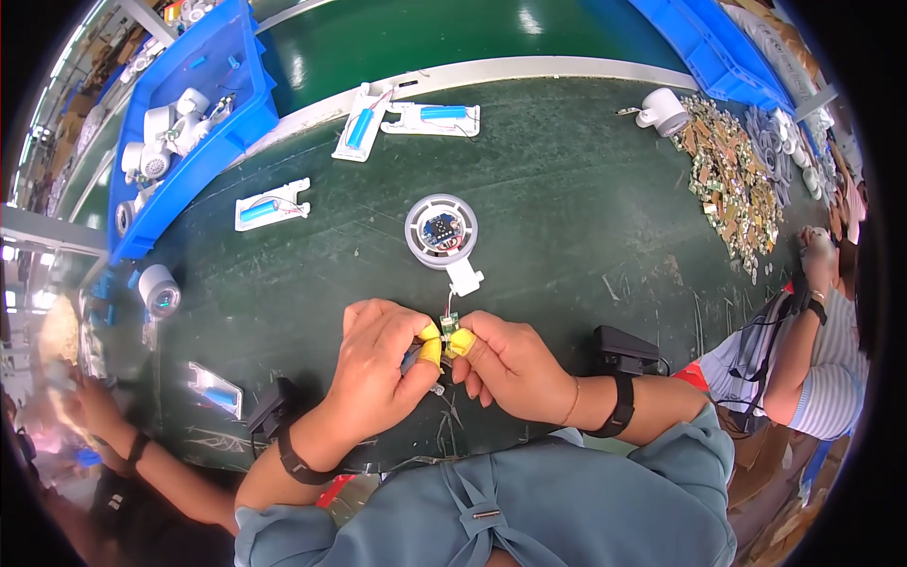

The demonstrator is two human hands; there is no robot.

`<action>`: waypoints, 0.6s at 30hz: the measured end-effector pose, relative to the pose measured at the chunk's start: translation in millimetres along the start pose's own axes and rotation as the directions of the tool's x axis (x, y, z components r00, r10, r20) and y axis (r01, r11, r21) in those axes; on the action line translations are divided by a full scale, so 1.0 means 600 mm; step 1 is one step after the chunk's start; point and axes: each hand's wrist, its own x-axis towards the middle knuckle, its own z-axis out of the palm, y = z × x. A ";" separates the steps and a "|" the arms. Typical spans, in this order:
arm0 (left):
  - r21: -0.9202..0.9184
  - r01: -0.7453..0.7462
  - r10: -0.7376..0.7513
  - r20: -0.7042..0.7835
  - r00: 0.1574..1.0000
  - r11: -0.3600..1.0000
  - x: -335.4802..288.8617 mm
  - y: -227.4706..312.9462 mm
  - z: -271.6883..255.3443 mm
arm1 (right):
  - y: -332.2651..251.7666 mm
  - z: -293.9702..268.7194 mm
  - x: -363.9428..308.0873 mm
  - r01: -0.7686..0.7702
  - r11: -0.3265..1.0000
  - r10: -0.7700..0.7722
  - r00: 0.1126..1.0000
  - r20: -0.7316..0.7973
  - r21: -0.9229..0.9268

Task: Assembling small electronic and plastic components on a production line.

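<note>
Near the table's front edge, a small green circuit board (450,323) sits between my two hands. My left hand (378,364) is closed, its thumb and forefinger in yellow finger cots pinching at the board's left side, where a plug or wires seem to be; the fingers hide most of it. My right hand (515,367) pinches the board from the right, also with yellow finger cots. Thin wires run up from the board to a white neck piece (464,277). This joins a round grey-white housing (410,231) with a blue circuit board inside, lying just beyond my hands.
White holders with blue battery cells (360,128) lie at the far middle and left. A blue bin (203,180) of white housings stands left, near a loose white cylinder (159,289). Loose circuit boards (732,180) are heaped right. Other people work at both sides.
</note>
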 end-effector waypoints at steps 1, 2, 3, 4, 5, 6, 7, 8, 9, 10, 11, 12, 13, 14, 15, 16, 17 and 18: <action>0.001 0.000 0.000 -0.003 1.000 1.000 0.000 -0.001 0.001 | 0.000 0.001 0.000 0.023 0.998 -0.023 1.000 -0.010 -0.050; -0.024 0.001 -0.001 0.001 1.000 1.000 0.000 -0.002 0.002 | 0.000 0.002 -0.001 0.045 0.994 -0.047 0.999 -0.019 -0.099; -0.049 0.003 -0.002 0.006 1.000 0.999 0.000 -0.003 0.003 | 0.003 0.004 -0.002 0.045 0.994 -0.047 0.999 -0.017 -0.100; -0.049 0.004 -0.004 0.005 1.000 0.999 0.000 -0.003 0.003 | 0.007 0.006 -0.002 0.110 0.981 -0.118 0.992 -0.044 -0.161; -0.057 0.010 -0.010 0.008 1.000 0.998 0.000 -0.003 0.003 | 0.011 0.009 -0.003 0.171 0.960 -0.190 0.979 -0.066 -0.223; -0.066 0.016 -0.015 0.012 1.000 0.998 0.001 -0.003 0.003 | 0.014 0.012 -0.003 0.171 0.960 -0.190 0.980 -0.065 -0.224; -0.067 0.017 -0.016 0.010 1.000 0.998 0.001 -0.003 0.002 | 0.017 0.015 -0.004 0.238 0.925 -0.276 0.956 -0.095 -0.296; -0.083 0.029 -0.027 0.026 0.999 0.996 0.001 -0.003 0.001 | 0.020 0.017 -0.003 0.298 0.880 -0.362 0.925 -0.117 -0.370; -0.100 0.042 -0.038 0.042 0.998 0.994 0.000 -0.003 0.000 | 0.023 0.018 -0.002 0.297 0.880 -0.361 0.925 -0.117 -0.370; -0.101 0.043 -0.039 0.041 0.998 0.994 0.000 -0.001 -0.001 | 0.026 0.019 -0.001 0.315 0.842 -0.402 0.908 -0.120 -0.439; -0.105 0.072 -0.067 0.048 0.997 0.992 0.001 0.002 -0.002 | 0.028 0.020 -0.001 0.330 0.798 -0.443 0.889 -0.120 -0.505; -0.109 0.100 -0.095 0.053 0.994 0.989 0.001 0.005 -0.002 | 0.026 0.021 -0.001 0.328 0.797 -0.442 0.889 -0.118 -0.507; -0.112 0.101 -0.096 0.051 0.994 0.989 -0.001 0.006 -0.001 | 0.024 0.022 0.000 0.338 0.781 -0.465 0.876 -0.128 -0.525; -0.116 0.110 -0.106 0.040 0.994 0.987 -0.003 0.008 0.000 | 0.022 0.024 0.001 0.347 0.765 -0.487 0.863 -0.136 -0.542; -0.122 0.119 -0.116 0.029 0.993 0.985 -0.004 0.009 0.001 | 0.022 0.024 0.003 0.346 0.764 -0.487 0.863 -0.135 -0.545; -0.124 0.119 -0.117 0.027 0.993 0.985 -0.004 0.010 0.002 | 0.022 0.025 0.004 0.362 0.735 -0.521 0.842 -0.136 -0.574; -0.126 0.129 -0.128 0.017 0.992 0.984 -0.005 0.011 0.004 | 0.023 0.026 0.004 0.377 0.704 -0.555 0.821 -0.136 -0.602; -0.129 0.137 -0.137 0.008 0.991 0.982 -0.005 0.012 0.004 | 0.025 0.027 0.005 0.375 0.703 -0.554 0.821 -0.136 -0.604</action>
